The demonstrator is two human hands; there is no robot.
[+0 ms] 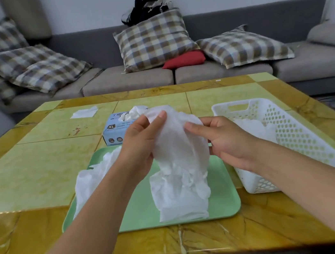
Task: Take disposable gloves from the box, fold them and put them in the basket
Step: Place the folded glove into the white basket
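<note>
held glove: a thin white disposable glove [178, 147] hangs above the green tray [223, 196], between both hands; its lower end is crumpled against the tray.
tray: a second loose white glove [90, 178] lies over its left side, partly hidden by the left forearm.
basket: the white perforated basket [306, 141] stands just right of the tray with white gloves [250, 128] inside; how many cannot be told.
box: the blue glove box [112, 132], marked xl, stands behind the tray, white glove material [133, 112] sticking out of its top; the left hand covers its right part.
left hand: left hand [141, 143] pinches the held glove's top edge between thumb and curled fingers.
right hand: right hand [226, 138] grips the glove's right side, thumb on the front, fingers curled behind.
table: a flat white piece [84, 113] lies far left on the yellow table [38, 166]; whether glove or tissue is unclear.
</note>
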